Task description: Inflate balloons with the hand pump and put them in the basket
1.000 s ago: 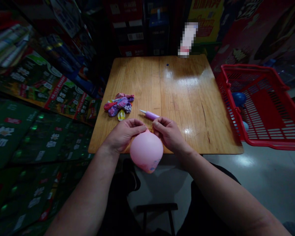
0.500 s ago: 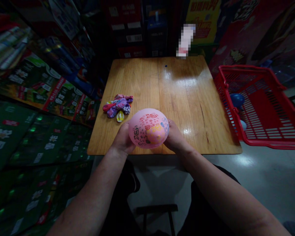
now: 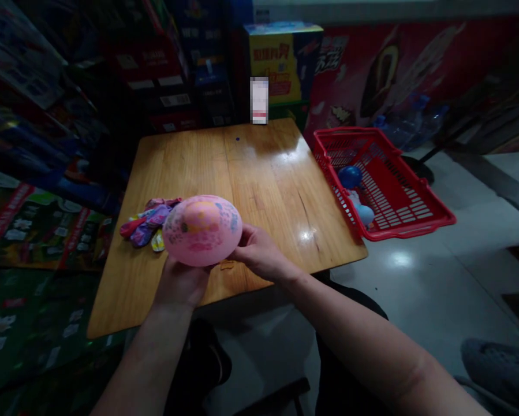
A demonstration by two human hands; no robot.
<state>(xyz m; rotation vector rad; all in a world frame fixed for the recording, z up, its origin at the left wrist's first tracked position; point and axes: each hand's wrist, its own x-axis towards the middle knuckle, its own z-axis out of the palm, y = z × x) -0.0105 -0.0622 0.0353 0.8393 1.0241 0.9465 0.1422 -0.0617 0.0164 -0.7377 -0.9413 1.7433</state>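
Observation:
An inflated pink balloon point(image 3: 202, 234) with printed flowers is held between my two hands above the near part of the wooden table. My left hand point(image 3: 183, 283) supports it from below, its fingers mostly hidden behind the balloon. On the right side, my right hand point(image 3: 257, 251) grips it with bent fingers; the fingertips are partly covered. Just left of the balloon lies a small pile of deflated balloons point(image 3: 142, 228) in purple, red and yellow, partly hidden by it.
The wooden table point(image 3: 268, 179) carries a small dark blue dot point(image 3: 237, 138) and an upright blurred phone-like object point(image 3: 259, 101) at the back. To the right stands a red basket point(image 3: 409, 231) holding a blue balloon point(image 3: 350, 177) and a pale one point(image 3: 365, 215). Stacked cartons point(image 3: 8, 329) flank the left.
The view has swung right, bringing more of the basket and floor into sight. The balloon has tipped, its yellow print now near the top, and my left hand sits lower beneath it.

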